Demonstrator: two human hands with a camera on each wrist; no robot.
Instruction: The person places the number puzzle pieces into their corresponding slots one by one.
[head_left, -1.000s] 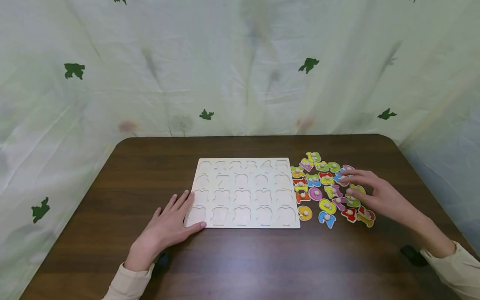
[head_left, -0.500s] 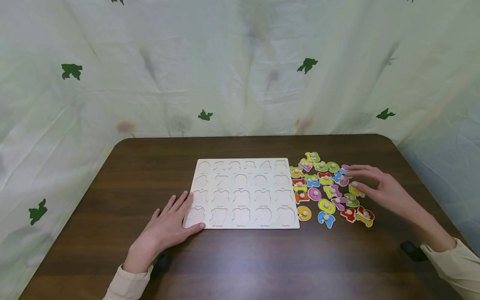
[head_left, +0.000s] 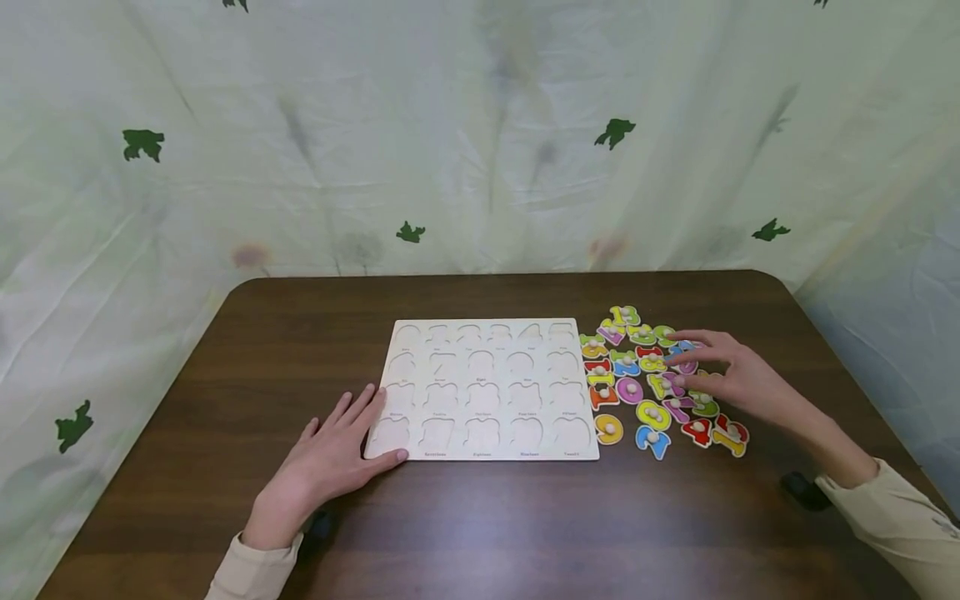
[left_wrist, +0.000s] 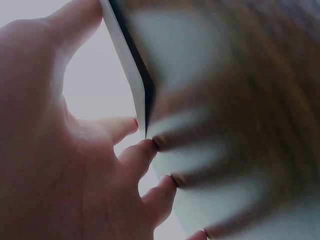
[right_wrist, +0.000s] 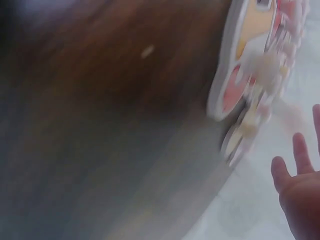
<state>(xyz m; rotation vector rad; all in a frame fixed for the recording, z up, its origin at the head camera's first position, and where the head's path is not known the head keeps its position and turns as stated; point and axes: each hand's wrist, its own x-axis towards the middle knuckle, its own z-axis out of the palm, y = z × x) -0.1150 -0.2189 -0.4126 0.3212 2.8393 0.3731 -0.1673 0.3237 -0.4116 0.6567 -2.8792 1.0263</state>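
A white number puzzle board with several rows of outlined recesses lies on the table. At its near left corner rests my left hand, fingers spread along the left edge and thumb on the front edge. The left wrist view shows the fingertips meeting the table beside the board's edge. Over the loose number pieces right of the board, my right hand hovers with fingers extended and holds nothing. It hides some of them. Among them are a red 4, a blue 7 and a purple 0, with small knobs.
The brown table has a far edge close behind the board. A pale curtain with green leaf shapes hangs behind and at the sides. An orange-yellow piece lies right against the board's right side.
My right hand drew back slightly to the right, then moved left over the number pieces. The left hand and the board have stayed in place.
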